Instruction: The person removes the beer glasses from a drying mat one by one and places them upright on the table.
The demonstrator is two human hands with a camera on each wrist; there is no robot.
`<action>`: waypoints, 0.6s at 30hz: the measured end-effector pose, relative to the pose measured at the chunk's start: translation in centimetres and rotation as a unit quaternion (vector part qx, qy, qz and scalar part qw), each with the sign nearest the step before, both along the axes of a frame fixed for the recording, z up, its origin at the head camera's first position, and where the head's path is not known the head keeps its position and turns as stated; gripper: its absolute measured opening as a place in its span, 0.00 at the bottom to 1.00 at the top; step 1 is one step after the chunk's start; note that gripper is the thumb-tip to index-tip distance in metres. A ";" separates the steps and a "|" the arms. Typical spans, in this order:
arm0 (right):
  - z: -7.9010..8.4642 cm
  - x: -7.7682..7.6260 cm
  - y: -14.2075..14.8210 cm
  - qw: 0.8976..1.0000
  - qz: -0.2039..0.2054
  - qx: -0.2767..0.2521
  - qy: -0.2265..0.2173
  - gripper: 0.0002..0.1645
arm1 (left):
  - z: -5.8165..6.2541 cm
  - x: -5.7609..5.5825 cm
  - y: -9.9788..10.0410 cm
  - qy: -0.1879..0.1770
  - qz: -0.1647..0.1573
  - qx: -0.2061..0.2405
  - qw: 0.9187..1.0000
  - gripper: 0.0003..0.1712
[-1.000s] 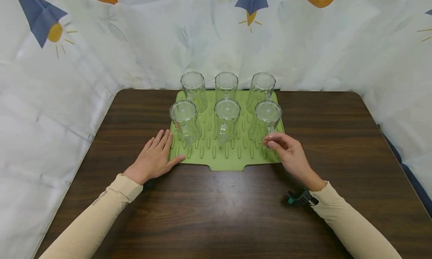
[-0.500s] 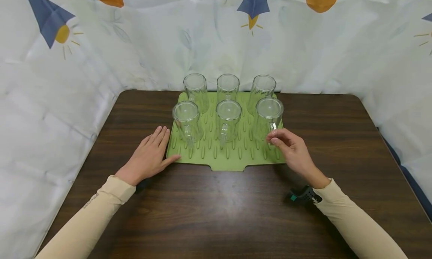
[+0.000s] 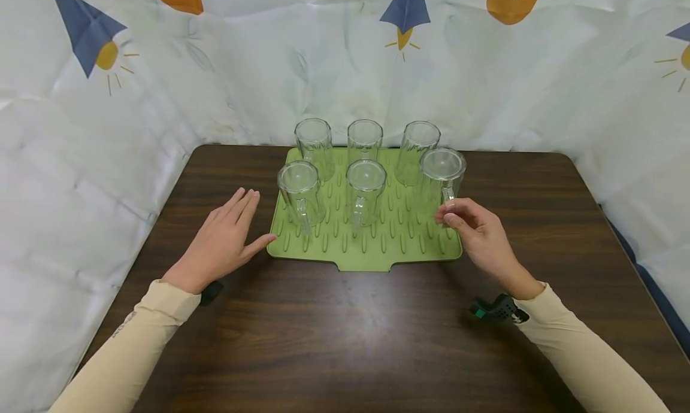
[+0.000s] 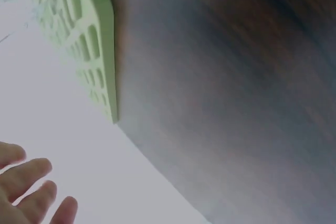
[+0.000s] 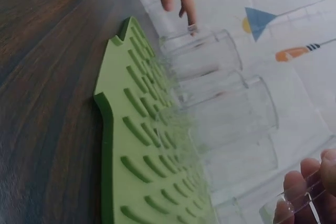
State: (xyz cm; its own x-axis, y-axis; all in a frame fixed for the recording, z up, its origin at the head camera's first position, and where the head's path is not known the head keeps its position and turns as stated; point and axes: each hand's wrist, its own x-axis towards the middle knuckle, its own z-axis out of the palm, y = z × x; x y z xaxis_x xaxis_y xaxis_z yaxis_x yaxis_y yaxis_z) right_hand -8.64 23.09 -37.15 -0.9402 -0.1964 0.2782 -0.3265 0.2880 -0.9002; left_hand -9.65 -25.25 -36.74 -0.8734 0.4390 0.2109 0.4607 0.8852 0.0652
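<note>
Pinching mug [image 3: 442, 163] by handle [image 3: 448, 193] with right hand [image 3: 480, 236], thumb and fingertips clamped on it, likely to avoid reaching round its body. Holding it base-up over right end of mat [image 3: 363, 261], apparently raised. Holding left hand [image 3: 214, 239] just beside mat's left edge, fingers straight, thumb spread, maybe for steadying; can't tell if touching.

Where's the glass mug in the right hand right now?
In the head view, the held mug is right of the front-middle mug, just in front of the back-right glass, its handle gripped by the right hand.
</note>
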 end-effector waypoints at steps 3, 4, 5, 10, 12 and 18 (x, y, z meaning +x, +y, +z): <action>0.6 0.1 0.4 1.000 -0.004 0.012 0.008 0.11 | 0.5 0.0 -0.3 0.024 -0.004 0.020 0.999 0.52; 0.8 0.2 0.6 1.000 -0.005 0.014 0.009 0.11 | 0.7 0.0 -0.4 0.030 -0.004 0.026 0.999 0.51; 1.0 0.2 0.7 1.000 -0.005 0.015 0.010 0.10 | 0.9 0.0 -0.5 0.036 -0.004 0.032 0.999 0.51; 2.0 0.3 1.3 0.999 -0.011 0.034 0.029 0.09 | 1.9 0.0 -0.8 0.068 -0.005 0.067 0.995 0.51; 2.4 0.4 1.5 0.998 -0.016 0.046 0.045 0.09 | 2.3 0.0 -0.7 0.078 -0.008 0.085 0.993 0.50; 3.5 0.3 2.2 0.988 -0.032 0.100 0.111 0.10 | 3.0 0.0 -0.1 0.080 -0.014 0.147 0.986 0.48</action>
State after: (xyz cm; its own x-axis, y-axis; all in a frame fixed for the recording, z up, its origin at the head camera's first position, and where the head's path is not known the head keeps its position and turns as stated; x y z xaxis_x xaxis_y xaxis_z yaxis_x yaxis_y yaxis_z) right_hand -8.30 25.34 -33.63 -0.8724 -0.2106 0.4410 -0.4853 0.4793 -0.7312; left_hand -9.60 -25.38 -33.78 -0.8070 0.3621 0.4664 0.5099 0.8258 0.2410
